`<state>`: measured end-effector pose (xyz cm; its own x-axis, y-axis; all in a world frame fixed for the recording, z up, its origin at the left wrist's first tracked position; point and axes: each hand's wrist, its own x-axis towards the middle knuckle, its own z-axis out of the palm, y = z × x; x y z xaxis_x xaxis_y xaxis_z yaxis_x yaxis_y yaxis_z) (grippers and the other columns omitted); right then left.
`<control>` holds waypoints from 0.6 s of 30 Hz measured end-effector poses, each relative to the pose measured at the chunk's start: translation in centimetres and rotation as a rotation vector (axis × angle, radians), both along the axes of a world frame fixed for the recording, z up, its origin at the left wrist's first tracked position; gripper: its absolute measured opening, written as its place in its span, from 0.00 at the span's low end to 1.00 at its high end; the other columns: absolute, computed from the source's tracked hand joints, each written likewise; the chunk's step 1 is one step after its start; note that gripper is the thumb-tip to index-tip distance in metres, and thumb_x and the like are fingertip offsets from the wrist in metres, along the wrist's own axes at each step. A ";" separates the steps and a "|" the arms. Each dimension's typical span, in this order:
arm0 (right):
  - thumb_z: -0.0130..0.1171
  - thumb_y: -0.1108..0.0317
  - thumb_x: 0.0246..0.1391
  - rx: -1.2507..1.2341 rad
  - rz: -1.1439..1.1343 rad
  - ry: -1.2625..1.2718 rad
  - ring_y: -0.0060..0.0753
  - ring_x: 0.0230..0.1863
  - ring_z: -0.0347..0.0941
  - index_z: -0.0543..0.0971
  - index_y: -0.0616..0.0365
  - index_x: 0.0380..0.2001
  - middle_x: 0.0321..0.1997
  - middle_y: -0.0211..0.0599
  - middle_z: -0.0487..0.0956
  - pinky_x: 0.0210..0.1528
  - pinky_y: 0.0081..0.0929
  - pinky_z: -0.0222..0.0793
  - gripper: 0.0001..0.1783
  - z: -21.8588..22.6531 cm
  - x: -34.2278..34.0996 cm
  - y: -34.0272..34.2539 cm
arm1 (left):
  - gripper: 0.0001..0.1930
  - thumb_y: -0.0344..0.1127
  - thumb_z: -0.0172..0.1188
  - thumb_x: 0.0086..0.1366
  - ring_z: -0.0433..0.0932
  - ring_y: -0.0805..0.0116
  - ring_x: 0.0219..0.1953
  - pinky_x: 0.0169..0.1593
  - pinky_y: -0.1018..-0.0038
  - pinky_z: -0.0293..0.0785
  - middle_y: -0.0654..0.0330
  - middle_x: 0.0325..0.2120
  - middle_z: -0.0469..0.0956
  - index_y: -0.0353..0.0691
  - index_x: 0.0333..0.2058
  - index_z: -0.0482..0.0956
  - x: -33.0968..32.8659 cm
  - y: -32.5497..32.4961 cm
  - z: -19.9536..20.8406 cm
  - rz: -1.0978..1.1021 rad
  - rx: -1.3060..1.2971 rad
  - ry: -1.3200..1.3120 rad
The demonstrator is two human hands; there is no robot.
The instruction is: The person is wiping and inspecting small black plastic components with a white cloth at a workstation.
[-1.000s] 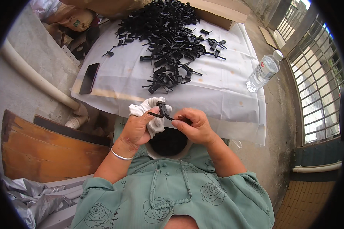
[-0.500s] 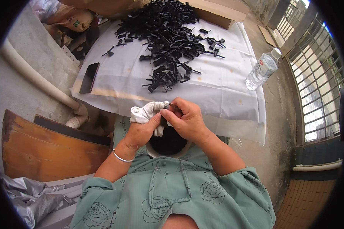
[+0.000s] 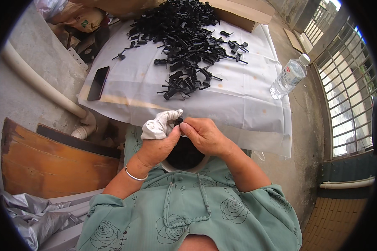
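Note:
My left hand (image 3: 158, 142), its fingers wrapped in white cloth, and my right hand (image 3: 203, 134) meet over my lap and pinch a small black plastic part (image 3: 178, 121) between them. Most of the part is hidden by my fingers. Just below my hands sits a round white bowl (image 3: 184, 168) holding black parts. A big pile of the same black plastic parts (image 3: 184, 37) lies on the white-covered table (image 3: 238, 104) ahead of me.
A dark phone (image 3: 98, 83) lies at the table's left edge. A clear plastic water bottle (image 3: 288, 77) stands on the ground to the right. A cardboard box (image 3: 238, 12) sits at the far end. A wooden board (image 3: 50, 163) and white pipe (image 3: 42, 88) are on my left.
Both hands have drawn closer together and slightly back toward my body over the bowl. The black part, plainly visible a second ago, is now mostly covered by my fingers.

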<state>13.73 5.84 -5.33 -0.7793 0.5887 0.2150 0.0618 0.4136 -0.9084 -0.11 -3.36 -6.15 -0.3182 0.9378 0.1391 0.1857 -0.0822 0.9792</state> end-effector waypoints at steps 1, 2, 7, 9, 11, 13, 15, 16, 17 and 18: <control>0.48 0.65 0.58 0.011 0.017 -0.043 0.27 0.19 0.59 0.71 0.64 0.23 0.17 0.40 0.68 0.24 0.27 0.61 0.14 0.1 -0.3 -0.1 | 0.16 0.23 0.55 0.55 0.73 0.77 0.30 0.35 0.81 0.72 0.61 0.33 0.75 0.32 0.44 0.72 0.0 0.0 -0.3 0.002 0.000 0.000; 0.48 0.65 0.58 0.011 0.018 -0.043 0.27 0.19 0.59 0.71 0.64 0.23 0.17 0.40 0.68 0.24 0.27 0.61 0.14 0.0 -0.5 -0.3 | 0.15 0.23 0.55 0.54 0.74 0.72 0.32 0.38 0.78 0.72 0.58 0.34 0.75 0.32 0.43 0.73 0.1 0.1 -0.8 0.043 0.118 0.174; 0.49 0.67 0.57 0.027 -0.149 0.052 0.45 0.19 0.63 0.70 0.65 0.22 0.19 0.50 0.70 0.25 0.34 0.62 0.13 -2.1 -1.4 -1.4 | 0.14 0.25 0.55 0.52 0.76 0.57 0.39 0.45 0.72 0.71 0.50 0.35 0.76 0.31 0.40 0.74 0.2 0.4 -0.7 0.085 0.174 0.381; 0.49 0.67 0.57 -0.044 -0.165 0.097 0.44 0.18 0.62 0.70 0.65 0.22 0.18 0.50 0.69 0.24 0.33 0.61 0.13 -2.9 -2.2 -1.7 | 0.14 0.22 0.53 0.54 0.74 0.67 0.38 0.44 0.76 0.70 0.53 0.38 0.74 0.29 0.42 0.72 -0.1 0.3 -1.3 0.070 0.157 0.520; 0.48 0.67 0.57 -0.110 -0.184 0.144 0.42 0.18 0.60 0.69 0.64 0.22 0.18 0.50 0.68 0.24 0.33 0.61 0.13 -3.5 -2.4 -1.4 | 0.15 0.22 0.53 0.54 0.74 0.67 0.38 0.44 0.75 0.70 0.53 0.37 0.74 0.29 0.42 0.72 -0.1 0.2 -1.2 0.069 0.153 0.492; 0.48 0.66 0.57 -0.124 -0.098 0.184 0.41 0.18 0.57 0.69 0.64 0.22 0.17 0.48 0.67 0.24 0.31 0.60 0.14 -3.8 -2.1 -1.2 | 0.15 0.22 0.53 0.54 0.74 0.67 0.38 0.45 0.75 0.70 0.53 0.37 0.74 0.29 0.42 0.72 0.0 0.1 -0.8 0.076 0.145 0.465; 0.48 0.66 0.58 -0.145 -0.053 0.170 0.38 0.18 0.57 0.69 0.64 0.22 0.17 0.47 0.66 0.23 0.31 0.60 0.14 -3.3 -1.5 -1.1 | 0.15 0.24 0.53 0.53 0.75 0.57 0.40 0.46 0.71 0.70 0.49 0.37 0.75 0.30 0.41 0.73 0.1 0.1 -0.5 0.054 0.073 0.172; 0.47 0.66 0.58 -0.161 -0.017 0.156 0.36 0.18 0.56 0.69 0.64 0.22 0.16 0.45 0.66 0.23 0.30 0.60 0.14 -3.0 -1.2 -1.0 | 0.15 0.24 0.53 0.53 0.75 0.57 0.40 0.46 0.71 0.70 0.49 0.37 0.75 0.30 0.41 0.73 0.1 0.1 -0.5 0.055 0.073 0.171; 0.47 0.66 0.58 -0.161 -0.017 0.154 0.36 0.18 0.56 0.69 0.64 0.22 0.16 0.45 0.66 0.23 0.30 0.60 0.14 -3.1 -1.4 -1.0 | 0.15 0.24 0.53 0.53 0.75 0.58 0.40 0.46 0.71 0.70 0.49 0.37 0.75 0.30 0.41 0.73 0.2 0.2 -0.5 0.068 0.132 0.298; 0.47 0.66 0.58 -0.150 -0.058 0.165 0.33 0.18 0.56 0.69 0.64 0.22 0.15 0.43 0.65 0.23 0.30 0.60 0.14 -3.3 -1.8 -1.1 | 0.15 0.24 0.53 0.53 0.75 0.59 0.39 0.46 0.72 0.70 0.50 0.36 0.75 0.30 0.41 0.73 0.2 0.2 -0.5 0.081 0.191 0.425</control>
<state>11.90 4.71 -8.67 -0.7048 0.6662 0.2439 -0.0736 0.2733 -0.9591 0.12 -3.17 -6.65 -0.2663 0.8574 0.4405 0.5801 -0.2224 0.7836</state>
